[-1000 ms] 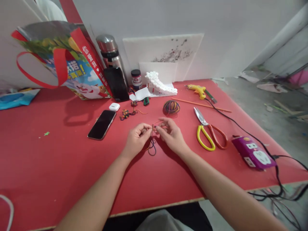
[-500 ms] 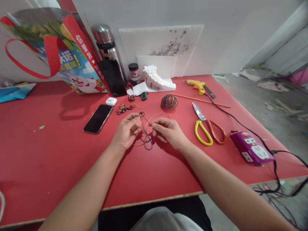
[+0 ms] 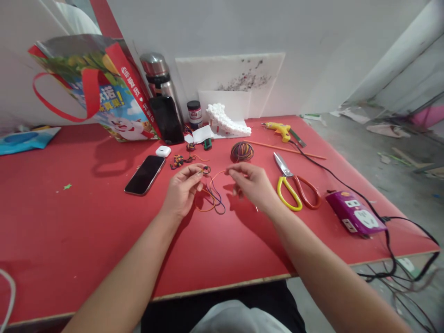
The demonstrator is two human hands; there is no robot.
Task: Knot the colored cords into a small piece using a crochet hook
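Cord point(image 3: 214, 198), thin, in orange and dark strands, at the middle of the scene between left hand point(image 3: 182, 188) and right hand point(image 3: 254, 184), on the near side of a wound ball of yarn-like line point(image 3: 242, 151). Droops in loose loops over the red tabletop point(image 3: 104, 245); cannot tell whether touching the surface. At the left hand, clamped between thumb and forefinger, with a small dark loop poking out to the right. At the right hand, pinched between thumb and forefinger on an orange strand stretching across from the left, remaining fingers curled below. Near the right wrist, a pale sliver point(image 3: 256, 208), too small to identify.

Farther right, scissors point(image 3: 288, 174) lying with yellow and red handles toward the near side. Beyond, an orange stick point(image 3: 285, 149) and a yellow glue gun point(image 3: 279, 131). On the right, a purple socket block point(image 3: 354, 213) beside a black cable. On the left, a phone point(image 3: 144, 175) lying flat, with a white case point(image 3: 163, 151) just beyond. Just beyond the left hand, a knotted bundle point(image 3: 178, 161). On the far side, a dark-lidded jar point(image 3: 194, 114), a white bumpy piece point(image 3: 227, 121) and a steel flask point(image 3: 153, 64); on the far left, a printed bag point(image 3: 120, 108) with red handles
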